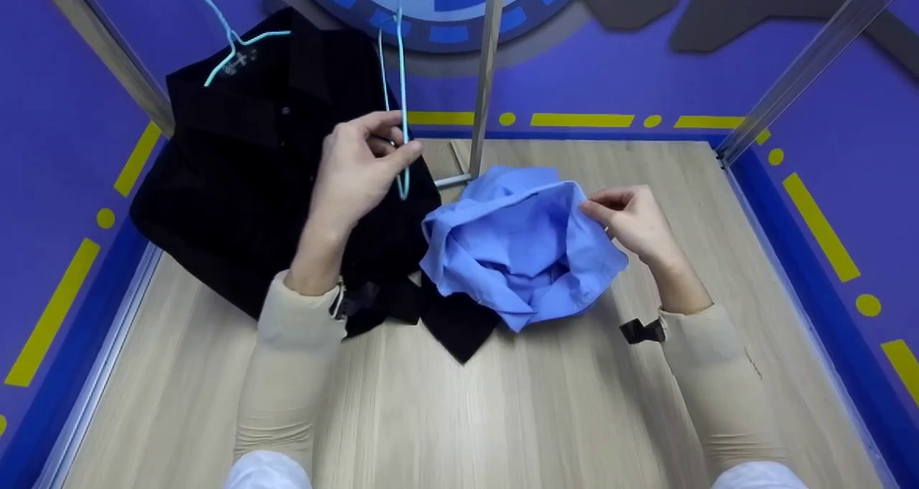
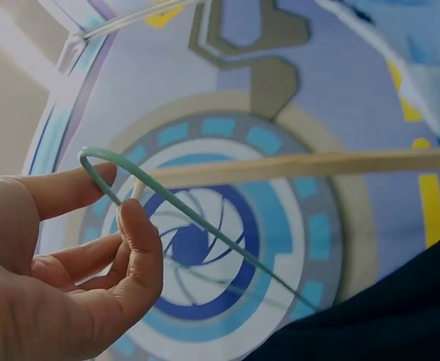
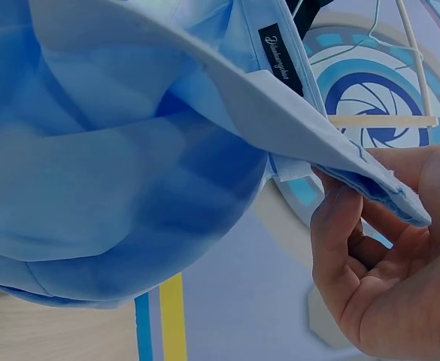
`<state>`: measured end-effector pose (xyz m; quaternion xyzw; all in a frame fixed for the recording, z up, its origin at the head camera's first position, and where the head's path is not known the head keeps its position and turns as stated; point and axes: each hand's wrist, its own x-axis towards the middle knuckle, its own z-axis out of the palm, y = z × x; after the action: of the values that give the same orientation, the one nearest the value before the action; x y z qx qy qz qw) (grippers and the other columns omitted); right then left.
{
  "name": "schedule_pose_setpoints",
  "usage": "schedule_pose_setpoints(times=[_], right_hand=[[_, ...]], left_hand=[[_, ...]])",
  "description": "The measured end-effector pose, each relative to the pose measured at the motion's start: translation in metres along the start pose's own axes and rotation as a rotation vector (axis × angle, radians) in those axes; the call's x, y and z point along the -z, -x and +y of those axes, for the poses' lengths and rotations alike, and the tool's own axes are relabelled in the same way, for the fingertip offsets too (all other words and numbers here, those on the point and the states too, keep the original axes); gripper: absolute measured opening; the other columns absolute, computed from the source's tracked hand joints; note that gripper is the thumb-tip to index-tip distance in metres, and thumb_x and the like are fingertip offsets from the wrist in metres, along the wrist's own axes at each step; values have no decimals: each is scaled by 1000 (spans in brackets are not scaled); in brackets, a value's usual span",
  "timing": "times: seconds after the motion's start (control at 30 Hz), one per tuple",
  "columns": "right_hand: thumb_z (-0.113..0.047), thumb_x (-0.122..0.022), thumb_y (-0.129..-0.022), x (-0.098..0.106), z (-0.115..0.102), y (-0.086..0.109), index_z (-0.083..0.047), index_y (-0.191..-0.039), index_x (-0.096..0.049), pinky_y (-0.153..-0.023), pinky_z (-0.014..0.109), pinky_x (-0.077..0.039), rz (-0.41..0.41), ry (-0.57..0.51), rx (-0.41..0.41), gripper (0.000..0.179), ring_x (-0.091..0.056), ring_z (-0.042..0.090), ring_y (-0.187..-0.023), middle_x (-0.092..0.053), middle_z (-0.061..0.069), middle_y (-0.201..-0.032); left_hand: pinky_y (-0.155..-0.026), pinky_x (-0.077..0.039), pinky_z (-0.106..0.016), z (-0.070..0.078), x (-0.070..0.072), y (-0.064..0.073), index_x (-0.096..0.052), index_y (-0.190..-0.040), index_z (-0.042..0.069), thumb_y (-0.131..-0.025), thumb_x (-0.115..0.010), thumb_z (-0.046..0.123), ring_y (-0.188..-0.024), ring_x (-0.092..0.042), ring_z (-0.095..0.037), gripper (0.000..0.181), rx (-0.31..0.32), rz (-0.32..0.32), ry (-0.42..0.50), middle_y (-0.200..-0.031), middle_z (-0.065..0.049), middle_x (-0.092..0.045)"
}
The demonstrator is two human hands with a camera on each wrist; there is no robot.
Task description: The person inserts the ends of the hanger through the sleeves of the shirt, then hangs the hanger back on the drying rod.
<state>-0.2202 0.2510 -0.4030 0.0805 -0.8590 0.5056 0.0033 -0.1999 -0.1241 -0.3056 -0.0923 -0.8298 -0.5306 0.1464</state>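
Observation:
My left hand (image 1: 355,162) pinches a thin pale-green clothes hanger (image 1: 403,80) between thumb and fingers. In the left wrist view the hanger's rounded end (image 2: 92,154) lies at the fingertips. To the right, a light-blue shirt (image 1: 517,238) sits bunched, its opening facing up. My right hand (image 1: 635,223) pinches the shirt's edge. The right wrist view shows that hand at a pointed collar tip (image 3: 408,207), with a black label (image 3: 281,62) inside the shirt. Left of the hanger, a black shirt (image 1: 215,166) hangs on a second hanger (image 1: 231,44).
A wooden upright pole (image 1: 484,80) stands behind the blue shirt. Black cloth (image 1: 463,327) lies on the wood-look surface (image 1: 445,417) below it. Blue patterned panels (image 1: 610,80) enclose the back and sides, with a clear post (image 1: 804,65) at the right corner.

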Motion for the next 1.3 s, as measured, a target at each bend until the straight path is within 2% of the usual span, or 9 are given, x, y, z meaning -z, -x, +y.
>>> schedule_pose_setpoints(times=[0.3, 0.57, 0.63, 0.83, 0.97, 1.13, 1.3], right_hand=[[-13, -72, -96, 0, 0, -1, 6, -101, -77, -51, 21, -48, 10, 0, 14, 21, -57, 9, -60, -72, 12, -84], [-11, -71, -96, 0, 0, -1, 7, -103, -77, -51, 20, -47, 7, -16, 15, 20, -56, 8, -60, -72, 11, -85], [-7, -70, -97, 0, -8, 2, 10, -103, -76, -52, 19, -45, 3, -11, 24, 19, -54, 7, -61, -70, 12, -84], [-3, -68, -97, 0, -1, -2, 11, -104, -74, -50, 18, -42, -9, 33, 50, 17, -52, 7, -60, -66, 12, -80], [-5, -70, -95, 0, 6, -4, 6, -102, -75, -50, 19, -43, -7, 96, 73, 14, -53, 9, -59, -67, 11, -78], [-9, -72, -94, 2, 6, -4, 1, -94, -77, -59, 22, -45, -3, 239, 85, 11, -58, 16, -67, -70, 11, -81], [-11, -72, -94, 3, 6, -3, -2, -91, -78, -66, 31, -47, -43, 359, 67, 11, -62, 22, -73, -72, 9, -83]], left_hand=[[-73, -50, -20, -3, 28, 7, -71, -123, -5, -92, -73, 0, -79, -62, -12, 32, 3, 8, -64, -95, -8, -68], [-72, -47, -20, -5, 37, 7, -76, -116, -1, -92, -65, -3, -76, -61, -12, 27, -11, 51, -152, -92, -7, -68], [-72, -46, -21, -6, 39, 7, -76, -116, 0, -93, -63, -3, -77, -61, -13, 27, -7, 56, -176, -94, -8, -68], [-74, -44, -23, -11, 42, 4, -75, -118, -2, -96, -60, -2, -79, -59, -13, 27, 8, 107, -207, -98, -10, -68], [-75, -44, -23, -16, 41, 1, -76, -115, -2, -96, -61, 0, -78, -57, -12, 24, -1, 166, -232, -96, -10, -68], [-74, -43, -22, -21, 39, -4, -78, -111, -1, -96, -63, 2, -76, -55, -11, 21, 13, 221, -243, -92, -8, -68], [-74, -42, -21, -22, 39, -6, -79, -108, 0, -98, -66, 6, -74, -55, -9, 18, 20, 269, -240, -90, -7, -69]])
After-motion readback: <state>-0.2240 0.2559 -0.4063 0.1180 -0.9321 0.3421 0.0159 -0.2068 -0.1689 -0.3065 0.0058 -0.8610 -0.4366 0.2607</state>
